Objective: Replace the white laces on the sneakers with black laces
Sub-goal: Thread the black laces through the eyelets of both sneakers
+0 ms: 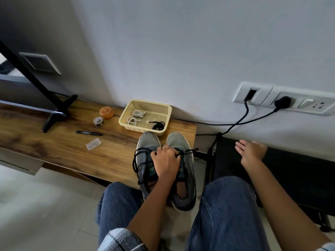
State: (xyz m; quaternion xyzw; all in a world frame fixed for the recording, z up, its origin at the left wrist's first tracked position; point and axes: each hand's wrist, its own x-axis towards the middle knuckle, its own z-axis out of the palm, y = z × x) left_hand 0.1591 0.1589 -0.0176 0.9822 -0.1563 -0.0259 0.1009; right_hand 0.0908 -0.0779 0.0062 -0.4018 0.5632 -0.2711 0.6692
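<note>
- Your left hand (165, 163) lay over the tongues of the two grey sneakers (164, 171) at the table's (63, 151) near right corner, its fingers (159, 151) curled down on the black laces (138, 163); whether they truly pinched a strand, I could not tell.
- Your right hand (251, 151) hovered off to the right, fingers apart, holding nothing.
- Both sneakers showed black lace threaded across the eyelets, with loose loops hanging off the left one.
- The white laces (135, 116) lay coiled in the cream basket (155, 130) at the far edge, beside a spare black bundle (158, 126).
- By my judgement, only tightening and tying remained.
</note>
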